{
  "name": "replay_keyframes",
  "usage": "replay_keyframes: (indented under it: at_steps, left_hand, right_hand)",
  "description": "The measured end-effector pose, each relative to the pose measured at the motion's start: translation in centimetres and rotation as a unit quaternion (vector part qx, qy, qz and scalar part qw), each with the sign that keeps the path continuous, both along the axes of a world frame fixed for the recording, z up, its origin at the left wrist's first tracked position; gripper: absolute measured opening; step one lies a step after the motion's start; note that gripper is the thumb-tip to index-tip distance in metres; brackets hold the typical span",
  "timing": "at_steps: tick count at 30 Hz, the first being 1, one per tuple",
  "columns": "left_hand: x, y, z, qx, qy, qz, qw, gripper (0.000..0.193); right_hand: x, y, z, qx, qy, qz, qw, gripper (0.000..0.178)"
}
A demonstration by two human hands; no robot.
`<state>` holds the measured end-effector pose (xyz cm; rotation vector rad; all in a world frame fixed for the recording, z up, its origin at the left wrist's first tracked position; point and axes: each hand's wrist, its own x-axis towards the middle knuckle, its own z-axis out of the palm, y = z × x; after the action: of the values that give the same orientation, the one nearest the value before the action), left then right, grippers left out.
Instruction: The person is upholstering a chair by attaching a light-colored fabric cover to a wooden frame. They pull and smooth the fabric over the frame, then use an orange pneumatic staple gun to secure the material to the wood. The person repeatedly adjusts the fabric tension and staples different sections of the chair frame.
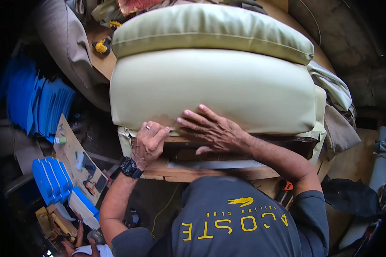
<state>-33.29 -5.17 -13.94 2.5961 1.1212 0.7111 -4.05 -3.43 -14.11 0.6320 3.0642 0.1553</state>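
A pale green upholstered seat (210,90) with a plump cushion on its far side fills the middle of the view. My left hand (150,141), wearing a ring and a black watch, is closed at the near lower edge of the pale cover (170,132), its fingertips pinching that edge. My right hand (214,130) lies spread and flat against the front of the cover, just right of the left hand, holding nothing. Below the cover, an open wooden frame (201,173) shows a dark hollow, partly hidden by my right hand and forearm.
Blue foam sheets (53,103) and blue blocks (51,180) stand at the left, near a board (79,150) with small tools. A yellow-black tool (102,46) rests at the far left. An orange-black tool (285,190) lies near my right elbow. Another person's hand (68,247) shows at lower left.
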Motion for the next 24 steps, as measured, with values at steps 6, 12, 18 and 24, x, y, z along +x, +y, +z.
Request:
replay_keyframes:
  at_steps: [6,12,18,24]
  left_hand:
    - [2.6,7.0,6.5,0.097,-0.130,0.064,0.985,0.037]
    - [4.0,4.6,-1.7,0.120,0.097,0.137,0.978,0.063]
    - [4.9,5.3,-0.3,0.099,0.099,0.113,0.984,0.059]
    - [20.2,13.2,4.5,0.094,0.047,-0.086,0.991,0.063]
  right_hand:
    - [0.3,-0.1,0.8,-0.075,0.011,-0.010,0.997,0.096]
    - [-0.5,0.0,0.0,-0.026,0.009,-0.002,1.000,0.091]
    - [-0.1,-0.2,-1.2,-0.009,0.075,-0.005,0.997,0.097]
    - [-0.1,-0.7,-4.2,-0.049,0.146,-0.008,0.988,0.107]
